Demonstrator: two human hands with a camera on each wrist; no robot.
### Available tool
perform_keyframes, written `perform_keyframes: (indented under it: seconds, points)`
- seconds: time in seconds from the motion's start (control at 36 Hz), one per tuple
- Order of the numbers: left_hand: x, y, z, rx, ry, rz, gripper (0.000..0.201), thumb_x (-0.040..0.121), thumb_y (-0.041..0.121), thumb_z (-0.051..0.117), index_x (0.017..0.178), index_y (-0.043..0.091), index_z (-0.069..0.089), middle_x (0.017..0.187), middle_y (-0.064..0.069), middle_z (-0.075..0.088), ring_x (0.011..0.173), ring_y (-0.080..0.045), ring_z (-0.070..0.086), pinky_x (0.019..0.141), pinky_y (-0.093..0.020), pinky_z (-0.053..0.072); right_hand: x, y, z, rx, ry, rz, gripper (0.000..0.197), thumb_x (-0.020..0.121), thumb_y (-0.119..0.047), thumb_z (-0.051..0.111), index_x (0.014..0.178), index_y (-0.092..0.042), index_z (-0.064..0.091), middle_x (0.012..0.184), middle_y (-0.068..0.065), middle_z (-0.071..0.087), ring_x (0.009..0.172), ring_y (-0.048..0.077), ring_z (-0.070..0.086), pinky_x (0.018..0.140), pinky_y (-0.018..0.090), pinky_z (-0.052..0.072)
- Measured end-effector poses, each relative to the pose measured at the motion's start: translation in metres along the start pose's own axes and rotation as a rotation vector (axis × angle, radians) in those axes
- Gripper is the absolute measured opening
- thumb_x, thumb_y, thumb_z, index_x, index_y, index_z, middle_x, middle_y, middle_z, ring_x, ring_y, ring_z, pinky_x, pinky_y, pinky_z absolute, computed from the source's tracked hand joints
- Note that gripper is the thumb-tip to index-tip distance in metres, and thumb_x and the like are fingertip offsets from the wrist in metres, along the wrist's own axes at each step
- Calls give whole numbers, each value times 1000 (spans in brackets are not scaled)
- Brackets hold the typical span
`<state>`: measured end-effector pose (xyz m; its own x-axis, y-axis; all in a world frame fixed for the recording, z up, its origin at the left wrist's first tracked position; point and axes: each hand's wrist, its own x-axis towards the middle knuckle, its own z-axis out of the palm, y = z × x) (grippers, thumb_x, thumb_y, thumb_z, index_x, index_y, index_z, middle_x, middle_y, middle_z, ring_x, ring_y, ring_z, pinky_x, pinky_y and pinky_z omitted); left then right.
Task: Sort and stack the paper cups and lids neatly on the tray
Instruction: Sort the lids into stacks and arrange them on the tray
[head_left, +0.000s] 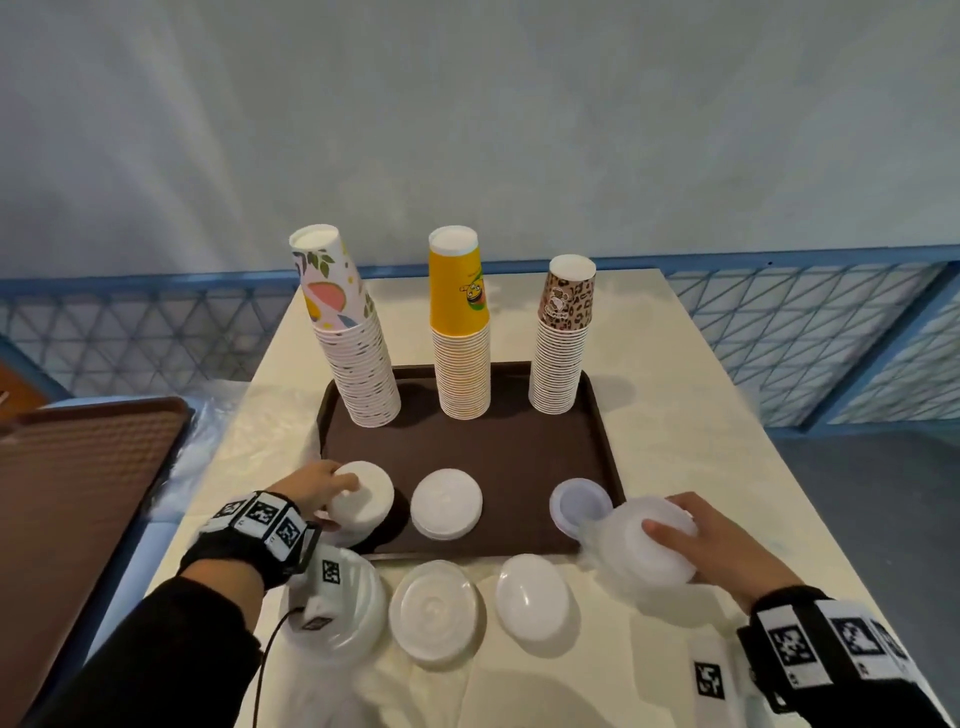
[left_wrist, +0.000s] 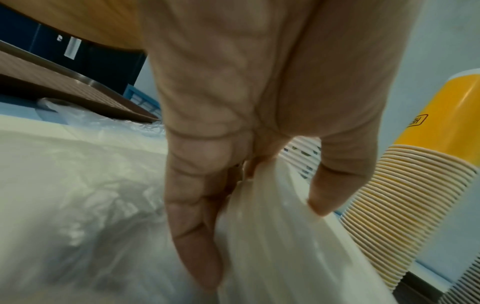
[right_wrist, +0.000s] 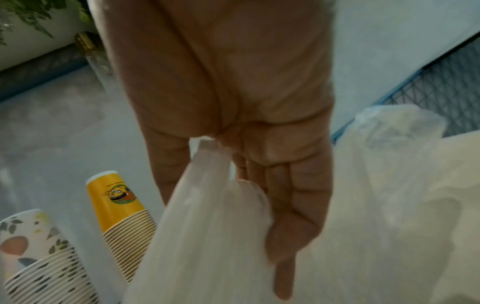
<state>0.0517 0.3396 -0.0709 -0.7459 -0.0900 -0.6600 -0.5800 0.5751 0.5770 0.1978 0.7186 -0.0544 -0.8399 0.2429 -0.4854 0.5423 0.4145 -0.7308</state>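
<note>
On the table (head_left: 675, 395), a dark brown tray (head_left: 519, 447). Along its far edge, three upside-down cup stacks: leaf-print stack (head_left: 358, 358) at left and leaning, yellow stack (head_left: 461, 358) in the middle, leopard-print stack (head_left: 558, 358) at right.

Left hand (head_left: 311, 486) at the tray's near left corner, fingers and thumb curled round a stack of white lids (head_left: 363, 496) and gripping its sides; same grip plain in the left wrist view (left_wrist: 259, 102), fingers (left_wrist: 192, 226) down one side, thumb on the other. A second lid pile (head_left: 447, 503) flat on the tray just right of it. Further right, near the tray's right edge, a bluish-white lid (head_left: 579, 503).

Right hand (head_left: 701, 543) at the tray's near right corner, fingers wrapped over a bundle of lids in clear plastic wrap (head_left: 644, 558); blurred, so possibly just off the tray rather than on it.

On the table in front of the tray, three more white lid piles: left pile (head_left: 358, 608) partly under the left wrist, middle pile (head_left: 434, 610), right pile (head_left: 530, 597). Off to the left, a second brown tray (head_left: 78, 493), well apart.
</note>
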Motion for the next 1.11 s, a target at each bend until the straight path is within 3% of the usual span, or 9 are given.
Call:
perform_keyframes:
  seconds: [0.28,0.33,0.47,0.53,0.61,0.67,0.78,0.92,1.11]
  points:
    - [9,-9,-4,83,4,26,36,94,10,50,125,-9,48,101,-18,52,80,-29,55,63,-33,51,1,-3,5,159,49,30,34,86,-34,59,116,-18,51,113,9,57,103,27,54,66,30,49]
    - [10,-10,-3,92,11,31,37,95,10,48,127,-9,46,105,-20,53,72,-24,55,59,-30,49,1,-4,5,192,44,42,33,87,-35,59,114,-17,53,111,11,58,96,26,55,63,28,47]
    - [8,-8,1,224,85,48,38,95,11,48,128,-8,45,129,-30,52,87,-29,52,55,-28,47,-2,-9,0,345,-13,51,32,88,-30,58,113,-10,58,90,10,58,67,19,46,52,25,37]
    - [6,-7,1,334,93,66,36,96,13,47,125,-8,49,126,-26,54,96,-32,54,63,-30,48,-2,-11,-3,410,-38,61,33,88,-30,58,115,-11,57,93,9,59,71,19,48,52,25,40]
    - [2,-8,-2,494,129,106,37,93,18,48,125,-1,50,126,-23,49,126,-36,40,94,-36,43,-4,-15,-5,460,-68,67,33,88,-30,57,118,-14,55,103,8,60,82,19,54,58,26,48]
    - [0,-7,-4,550,173,139,36,91,22,51,122,3,52,133,-25,43,127,-37,39,103,-38,36,-5,-17,-6,473,-75,50,33,88,-29,56,119,-15,54,107,8,60,86,19,55,60,27,50]
    - [-9,4,0,608,218,198,34,91,27,51,117,5,52,131,-23,45,120,-37,44,100,-39,38,-6,-28,-8,471,-40,-18,34,89,-28,55,120,-15,53,110,7,60,89,18,55,61,26,48]
    - [-27,32,17,697,316,323,52,92,31,52,136,7,39,139,-20,40,130,-34,37,107,-39,32,1,-53,-9,521,-17,-95,30,91,-24,53,119,-16,50,116,7,58,93,17,57,62,26,47]
    - [-60,94,66,474,74,575,56,93,38,49,142,13,34,136,-10,50,122,-23,51,100,-30,40,34,-90,4,590,-5,-120,38,92,-18,45,130,-13,41,124,12,50,107,26,52,65,29,47]
